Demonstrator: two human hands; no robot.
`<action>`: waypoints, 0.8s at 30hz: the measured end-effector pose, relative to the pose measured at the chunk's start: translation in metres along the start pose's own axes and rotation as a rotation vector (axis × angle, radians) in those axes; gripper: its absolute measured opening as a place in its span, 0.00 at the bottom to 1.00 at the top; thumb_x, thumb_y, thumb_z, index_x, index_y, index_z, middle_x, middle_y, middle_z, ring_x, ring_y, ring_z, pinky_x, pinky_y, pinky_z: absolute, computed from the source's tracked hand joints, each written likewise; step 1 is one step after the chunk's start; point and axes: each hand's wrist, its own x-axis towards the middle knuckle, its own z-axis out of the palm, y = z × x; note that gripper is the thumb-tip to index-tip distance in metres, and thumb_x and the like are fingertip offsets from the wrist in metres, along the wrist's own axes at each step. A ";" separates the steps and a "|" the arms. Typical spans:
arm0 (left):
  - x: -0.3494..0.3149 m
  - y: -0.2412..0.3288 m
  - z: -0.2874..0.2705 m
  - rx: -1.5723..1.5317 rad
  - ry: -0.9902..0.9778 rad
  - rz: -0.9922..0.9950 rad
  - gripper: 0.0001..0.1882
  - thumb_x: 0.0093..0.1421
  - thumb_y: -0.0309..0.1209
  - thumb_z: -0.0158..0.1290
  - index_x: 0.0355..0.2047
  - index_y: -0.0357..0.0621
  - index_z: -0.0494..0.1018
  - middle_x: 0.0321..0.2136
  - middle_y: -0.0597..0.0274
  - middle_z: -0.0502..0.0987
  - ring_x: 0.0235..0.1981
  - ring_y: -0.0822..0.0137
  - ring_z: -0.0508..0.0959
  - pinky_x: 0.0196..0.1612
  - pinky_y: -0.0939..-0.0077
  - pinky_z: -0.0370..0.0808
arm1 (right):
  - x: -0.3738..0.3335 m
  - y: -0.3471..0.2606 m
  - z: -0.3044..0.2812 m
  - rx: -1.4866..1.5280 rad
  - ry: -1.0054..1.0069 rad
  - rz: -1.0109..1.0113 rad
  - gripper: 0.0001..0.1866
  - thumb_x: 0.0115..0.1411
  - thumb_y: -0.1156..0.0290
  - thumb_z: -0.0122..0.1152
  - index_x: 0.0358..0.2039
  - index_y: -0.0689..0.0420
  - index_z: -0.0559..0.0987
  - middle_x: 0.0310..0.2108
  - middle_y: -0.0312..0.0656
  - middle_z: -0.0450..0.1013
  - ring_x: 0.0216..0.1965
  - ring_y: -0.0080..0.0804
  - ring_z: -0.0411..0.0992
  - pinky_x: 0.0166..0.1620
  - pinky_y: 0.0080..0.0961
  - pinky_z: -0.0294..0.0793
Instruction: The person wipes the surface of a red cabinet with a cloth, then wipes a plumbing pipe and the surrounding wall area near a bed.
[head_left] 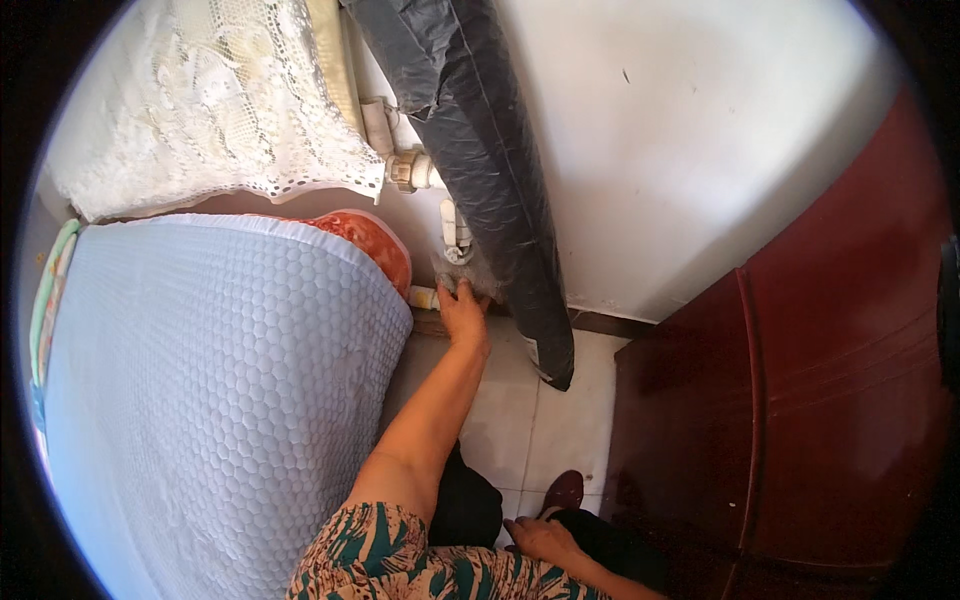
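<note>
My left hand [464, 314] reaches down to the low wall pipes, its fingers bent around a small greyish thing [447, 284] that I cannot make out. Beside those fingers a short pale pipe end [423, 297] sticks out near the floor. Just above is a white lever valve [452, 228] on the pipework, and higher up a brownish pipe fitting [405, 170]. My right hand [545, 540] lies by my dark trouser leg with its fingers stretched out, holding nothing that I can see.
A long black-wrapped roll [500, 170] leans on the wall right of my left hand. The bed's pale blue quilted cover [240, 350] fills the left side, under a white lace cloth [230, 100]. A dark red wooden cabinet [690, 420] stands right. Pale tiles [505, 420] lie between.
</note>
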 end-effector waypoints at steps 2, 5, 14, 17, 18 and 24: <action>-0.004 0.011 -0.002 -0.040 -0.101 0.034 0.28 0.62 0.30 0.45 0.61 0.46 0.53 0.49 0.54 0.66 0.42 0.59 0.71 0.37 0.70 0.73 | -0.003 -0.002 0.001 0.001 -0.039 0.037 0.23 0.58 0.62 0.51 0.51 0.60 0.69 0.37 0.50 0.72 0.35 0.44 0.74 0.31 0.37 0.73; 0.025 -0.006 -0.028 0.282 -0.067 0.323 0.24 0.59 0.29 0.48 0.57 0.41 0.61 0.48 0.51 0.68 0.44 0.57 0.71 0.45 0.68 0.70 | -0.001 -0.005 0.000 0.044 -0.049 0.025 0.23 0.57 0.62 0.50 0.51 0.61 0.69 0.37 0.51 0.72 0.35 0.46 0.74 0.33 0.38 0.72; 0.057 -0.040 -0.095 0.964 0.041 0.409 0.25 0.54 0.31 0.52 0.53 0.37 0.65 0.50 0.43 0.69 0.51 0.50 0.69 0.54 0.66 0.64 | -0.001 -0.007 -0.009 0.060 -0.145 0.120 0.26 0.58 0.57 0.52 0.54 0.59 0.66 0.41 0.50 0.71 0.40 0.45 0.73 0.38 0.37 0.69; 0.070 -0.029 -0.111 0.995 0.167 0.616 0.26 0.54 0.31 0.51 0.53 0.35 0.65 0.51 0.42 0.68 0.53 0.48 0.67 0.55 0.65 0.63 | 0.000 -0.012 -0.016 0.080 -0.191 0.130 0.26 0.58 0.58 0.52 0.54 0.59 0.66 0.42 0.51 0.71 0.41 0.46 0.72 0.39 0.38 0.69; 0.073 -0.027 -0.114 0.999 0.188 0.688 0.26 0.54 0.31 0.51 0.53 0.35 0.65 0.51 0.42 0.68 0.53 0.47 0.67 0.55 0.64 0.63 | 0.001 -0.012 -0.013 0.078 -0.196 0.127 0.26 0.58 0.58 0.52 0.54 0.59 0.66 0.42 0.51 0.70 0.41 0.46 0.72 0.39 0.38 0.68; 0.046 -0.022 -0.088 1.298 -0.109 0.390 0.28 0.56 0.30 0.50 0.57 0.38 0.60 0.44 0.40 0.70 0.45 0.45 0.71 0.50 0.62 0.67 | 0.001 -0.009 -0.014 0.084 -0.171 0.128 0.26 0.58 0.58 0.52 0.53 0.59 0.67 0.42 0.50 0.71 0.40 0.46 0.72 0.37 0.38 0.69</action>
